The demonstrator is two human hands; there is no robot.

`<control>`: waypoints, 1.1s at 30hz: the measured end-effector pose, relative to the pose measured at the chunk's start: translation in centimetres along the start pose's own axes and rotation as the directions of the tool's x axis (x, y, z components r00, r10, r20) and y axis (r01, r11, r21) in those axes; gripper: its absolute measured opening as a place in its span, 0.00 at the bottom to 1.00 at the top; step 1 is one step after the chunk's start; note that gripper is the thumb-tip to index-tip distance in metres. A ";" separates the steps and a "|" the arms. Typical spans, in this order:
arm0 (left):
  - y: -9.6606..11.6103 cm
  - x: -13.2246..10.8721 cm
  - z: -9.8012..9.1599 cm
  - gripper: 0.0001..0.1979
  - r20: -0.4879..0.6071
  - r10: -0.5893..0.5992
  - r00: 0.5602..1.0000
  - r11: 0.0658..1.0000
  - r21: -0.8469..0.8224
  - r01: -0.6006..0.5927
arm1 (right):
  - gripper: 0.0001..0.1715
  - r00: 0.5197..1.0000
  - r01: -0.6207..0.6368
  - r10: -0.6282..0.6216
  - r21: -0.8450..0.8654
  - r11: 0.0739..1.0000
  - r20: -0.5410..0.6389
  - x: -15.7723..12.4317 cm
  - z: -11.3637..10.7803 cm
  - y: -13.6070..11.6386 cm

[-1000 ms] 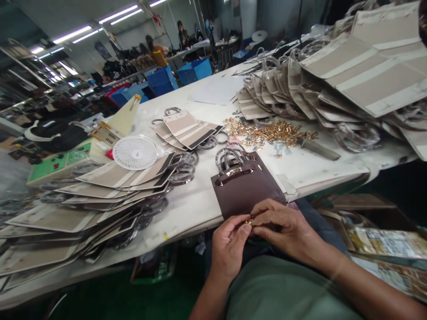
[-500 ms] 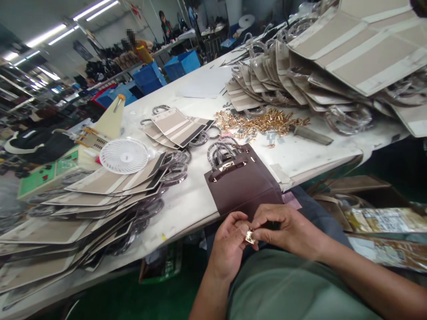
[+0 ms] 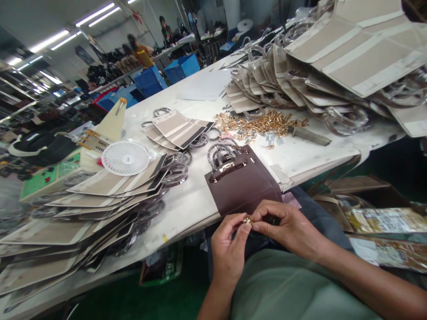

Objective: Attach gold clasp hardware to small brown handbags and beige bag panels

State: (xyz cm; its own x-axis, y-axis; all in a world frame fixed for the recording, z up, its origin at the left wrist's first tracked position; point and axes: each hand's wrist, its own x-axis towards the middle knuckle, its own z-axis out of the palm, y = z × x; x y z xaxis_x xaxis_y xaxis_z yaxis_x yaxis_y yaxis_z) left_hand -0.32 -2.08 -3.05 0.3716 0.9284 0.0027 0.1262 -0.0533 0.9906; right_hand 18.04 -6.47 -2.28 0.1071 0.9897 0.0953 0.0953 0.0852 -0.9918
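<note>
My left hand [image 3: 229, 249] and my right hand [image 3: 286, 226] meet just below the table edge. Both pinch a small gold metal fitting [image 3: 247, 219] between their fingertips. Right behind them a brown handbag [image 3: 243, 186] lies flat on the white table [image 3: 196, 200], with wrapped handles and a gold clasp on its front. Farther back lies a heap of gold fittings [image 3: 263, 124].
Stacks of beige bag panels [image 3: 100, 195] cover the table's left side, and taller stacks [image 3: 333, 66] fill the right. A small white fan [image 3: 126, 158] sits at left. A grey tool [image 3: 310, 136] lies by the gold heap. Blue bins [image 3: 150, 80] and other people are far behind.
My hands rose slightly toward the bag's lower edge, and the gold fitting turned between my fingertips. The view drifted a little.
</note>
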 end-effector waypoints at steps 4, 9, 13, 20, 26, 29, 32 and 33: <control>-0.4 -0.3 0.1 0.09 0.026 0.069 0.997 0.995 0.071 -0.071 | 0.05 0.992 0.124 -0.124 -0.002 0.992 -0.001 -0.3 0.2 0.6; 0.0 -0.7 0.8 0.08 -0.013 0.105 0.994 0.991 0.085 -0.103 | 0.06 0.980 0.200 -0.200 0.073 0.977 -0.009 -0.6 0.1 0.8; 0.2 -0.7 0.9 0.08 -0.025 0.115 0.993 0.992 0.063 -0.113 | 0.09 0.998 -0.048 0.040 0.226 0.973 0.042 -0.4 -0.7 0.0; 0.6 -1.0 0.5 0.08 0.011 0.189 0.982 0.976 0.109 -0.189 | 0.18 0.973 -0.217 0.189 0.237 0.947 0.134 0.2 -0.8 -1.2; 0.9 -0.8 0.4 0.08 0.039 0.202 0.979 0.979 -0.006 -0.202 | 0.20 0.953 -0.272 0.202 0.349 0.897 0.224 0.3 -0.7 -0.1; 0.1 -0.6 0.7 0.08 -0.013 0.233 0.972 0.972 -0.031 -0.233 | 0.21 0.960 -0.237 0.190 0.244 0.940 0.204 0.3 -0.3 0.2; -1.2 -0.4 1.0 0.11 -0.085 0.323 0.943 0.946 0.039 -0.320 | 0.24 0.982 -0.160 0.150 0.088 0.983 0.117 0.4 0.3 0.1; -1.7 -0.3 1.1 0.12 -0.106 0.357 0.928 0.934 0.068 -0.352 | 0.24 0.986 -0.143 0.138 0.053 0.988 0.094 0.4 0.5 0.0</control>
State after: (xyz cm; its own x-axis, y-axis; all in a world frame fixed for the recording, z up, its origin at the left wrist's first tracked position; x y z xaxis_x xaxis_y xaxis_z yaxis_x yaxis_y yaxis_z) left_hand 0.32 -2.66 -4.92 0.2922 0.8815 0.3709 0.0501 -0.4014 0.9145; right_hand 17.63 -5.99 -2.33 0.0259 0.9984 -0.0505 0.0260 -0.0512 -0.9983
